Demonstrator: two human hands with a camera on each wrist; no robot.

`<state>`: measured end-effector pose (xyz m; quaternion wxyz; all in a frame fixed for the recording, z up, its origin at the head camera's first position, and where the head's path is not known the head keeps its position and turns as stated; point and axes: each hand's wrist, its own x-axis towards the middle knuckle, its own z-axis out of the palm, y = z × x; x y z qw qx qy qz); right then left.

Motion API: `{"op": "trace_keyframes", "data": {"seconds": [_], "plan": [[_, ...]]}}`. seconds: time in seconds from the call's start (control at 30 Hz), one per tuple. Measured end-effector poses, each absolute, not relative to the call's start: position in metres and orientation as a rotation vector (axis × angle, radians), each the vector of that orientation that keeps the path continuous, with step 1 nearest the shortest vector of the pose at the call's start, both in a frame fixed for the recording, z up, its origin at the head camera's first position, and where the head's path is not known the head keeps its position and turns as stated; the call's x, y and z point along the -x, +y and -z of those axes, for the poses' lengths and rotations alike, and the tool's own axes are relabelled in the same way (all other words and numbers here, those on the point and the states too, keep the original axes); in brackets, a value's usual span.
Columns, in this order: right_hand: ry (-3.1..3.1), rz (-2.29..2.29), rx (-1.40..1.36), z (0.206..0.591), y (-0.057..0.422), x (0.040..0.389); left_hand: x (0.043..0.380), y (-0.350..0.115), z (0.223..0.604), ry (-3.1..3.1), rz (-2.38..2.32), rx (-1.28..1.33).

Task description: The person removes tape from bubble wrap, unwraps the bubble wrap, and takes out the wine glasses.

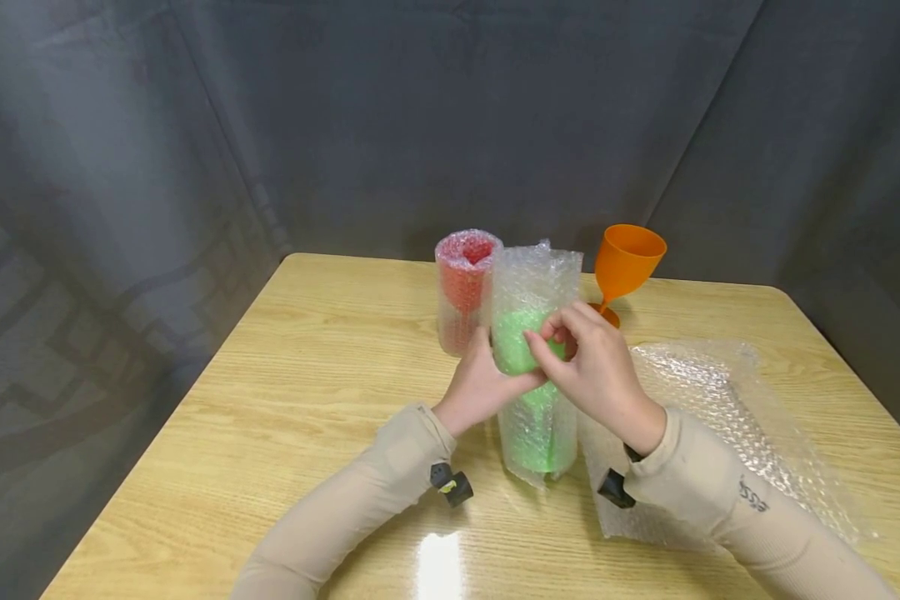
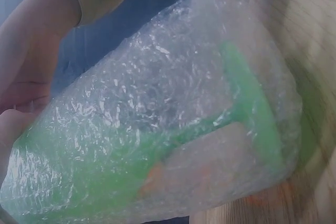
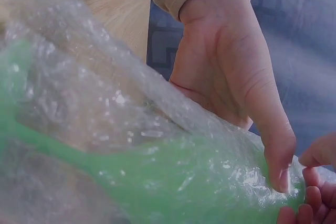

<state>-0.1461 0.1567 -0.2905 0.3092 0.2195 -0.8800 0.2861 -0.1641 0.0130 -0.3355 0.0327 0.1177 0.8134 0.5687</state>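
A green plastic goblet point(image 2: 252, 108) stands upright, rolled in clear bubble wrap point(image 1: 536, 279) that rises above its rim. My left hand point(image 1: 487, 383) grips the roll from the left side, its thumb point(image 3: 278, 163) pressed across the front of the wrap. My right hand point(image 1: 596, 362) is at the front of the roll, thumb and index fingertips brought together and the other fingers curled. Whether a bit of wrap or tape lies between those fingertips cannot be seen. The goblet's stem and foot show through the wrap in the left wrist view.
Behind the roll on the left stands a red goblet point(image 1: 465, 287) in bubble wrap. An unwrapped orange goblet point(image 1: 626, 262) stands back right. A flat bubble wrap sheet point(image 1: 720, 417) lies under and beyond my right forearm on the wooden table point(image 1: 285, 375). Grey cloth point(image 1: 450, 125) hangs behind.
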Motion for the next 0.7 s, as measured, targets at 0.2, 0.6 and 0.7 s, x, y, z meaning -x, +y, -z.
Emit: {"op": "trace_keyframes", "data": {"seconds": [0.2, 0.6, 0.7], "plan": [[-2.327, -0.794, -0.583, 0.2902, 0.1562, 0.146, 0.165, 0.0114, 0.3359, 2.489, -1.758, -0.357], [-2.316, -0.811, -0.615, 0.2921, 0.1557, 0.1467, 0.1656, 0.0092, 0.3372, 2.503, -1.749, -0.358], [-2.314, -0.805, -0.613, 0.2922, 0.1553, 0.1466, 0.1646, 0.009, 0.3366, 2.499, -1.76, -0.366]]}}
